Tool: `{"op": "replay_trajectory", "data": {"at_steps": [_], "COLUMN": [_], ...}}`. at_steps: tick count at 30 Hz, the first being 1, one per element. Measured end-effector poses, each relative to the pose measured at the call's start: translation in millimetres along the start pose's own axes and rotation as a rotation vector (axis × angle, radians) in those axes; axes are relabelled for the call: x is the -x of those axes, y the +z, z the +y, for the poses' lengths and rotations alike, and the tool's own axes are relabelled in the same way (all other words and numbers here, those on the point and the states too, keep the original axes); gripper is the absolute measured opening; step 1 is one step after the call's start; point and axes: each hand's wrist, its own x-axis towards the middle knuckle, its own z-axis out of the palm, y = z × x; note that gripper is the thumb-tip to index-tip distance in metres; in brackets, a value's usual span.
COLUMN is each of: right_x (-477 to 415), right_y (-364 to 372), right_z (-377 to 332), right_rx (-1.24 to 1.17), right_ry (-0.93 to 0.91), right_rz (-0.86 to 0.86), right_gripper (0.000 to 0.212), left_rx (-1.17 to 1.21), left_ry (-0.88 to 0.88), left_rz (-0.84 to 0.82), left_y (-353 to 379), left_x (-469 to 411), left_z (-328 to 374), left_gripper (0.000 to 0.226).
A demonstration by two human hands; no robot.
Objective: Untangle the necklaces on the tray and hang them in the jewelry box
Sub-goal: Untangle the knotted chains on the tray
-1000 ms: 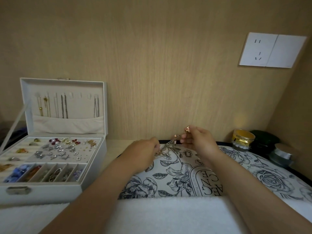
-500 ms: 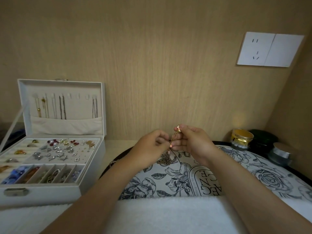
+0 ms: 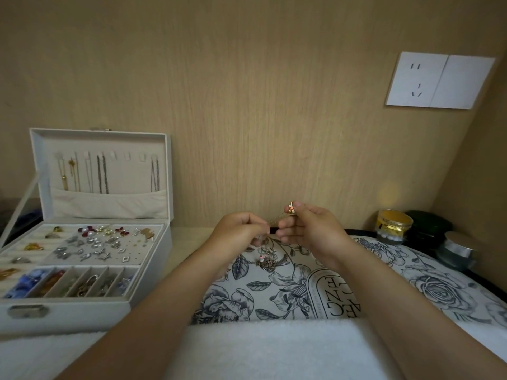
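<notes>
Head view: floral tray (image 3: 428, 286), near edge hidden under white towel (image 3: 260, 349). Open jewelry box (image 3: 82, 311) at left, corner cut off; chains (image 3: 101, 174) hang in its lid. Left hand (image 3: 238, 229) and right hand (image 3: 312, 229) above tray, fingers pinching one necklace (image 3: 275, 221) taut between them. Small tangle (image 3: 267, 260) lies on tray below; strands indistinguishable.

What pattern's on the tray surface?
Dark line-drawn flowers and leaves on a white ground, covering the tray. Only the head view shows it.
</notes>
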Motion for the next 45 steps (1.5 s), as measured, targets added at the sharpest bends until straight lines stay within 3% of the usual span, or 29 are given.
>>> {"op": "replay_trajectory", "data": {"at_steps": [7,9,12,14,17,21,23,27,32,35,39,42,45], "right_x": [0.4,0.5,1.4,2.8,2.8,1.3,2.5,2.1,-2.9,-7.0,-14.4,-16.6,-13.4], "right_y": [2.4,0.5,-3.6,-5.4,-8.8,-9.6,-8.0,-10.7,-12.6,-16.0,-24.8,-30.5,-33.5], "right_z": [-0.2,-1.5,-4.3,-5.2,-4.4,0.1,1.2,2.7,9.6,14.4,21.3,24.0,23.7], "right_rx": [0.017,-0.042,0.05,0.191,0.406,0.574,0.664,0.64,0.321,0.172,0.246,0.445,0.872], "right_ry": [-0.019,-0.005,-0.007,-0.039,-0.106,-0.196,-0.241,-0.146,0.088,0.113,0.06,-0.01,-0.036], "right_rz": [-0.032,-0.055,-0.08,-0.071,0.011,0.051,0.051,0.027,-0.01,0.087,0.251,0.327,0.308], "right_gripper": [0.027,0.028,0.027,0.028,0.032,0.04,0.041,0.043,0.032,0.022,0.018,0.014,0.025], "left_rx": [-0.07,0.076,0.478,0.499,0.043,-0.696,-0.846,-0.408,0.236,0.355,0.088,-0.252,-0.615], "left_ry": [-0.006,-0.042,-0.022,-0.048,0.02,0.254,0.347,0.254,0.043,0.009,-0.012,0.072,0.157], "left_rz": [-0.072,-0.091,-0.207,-0.233,-0.106,0.04,0.079,0.075,-0.14,-0.203,-0.228,-0.11,-0.108], "left_y": [5.1,1.9,-6.3,-12.5,-17.3,-20.0,-15.2,-11.1,-6.2,-7.1,-9.3,-9.5,-14.5], "left_x": [2.0,1.7,2.7,1.7,-2.2,1.6,6.5,-1.0,-5.1,-8.3,-11.4,-11.5,-11.9], "left_z": [4.4,8.3,9.1,7.9,11.1,10.7,12.5,11.9,2.5,-6.0,-15.6,-20.2,-28.7], "left_gripper": [0.014,0.026,0.024,0.025,0.026,0.016,0.012,0.021,0.01,0.036,0.067,0.055,0.031]}}
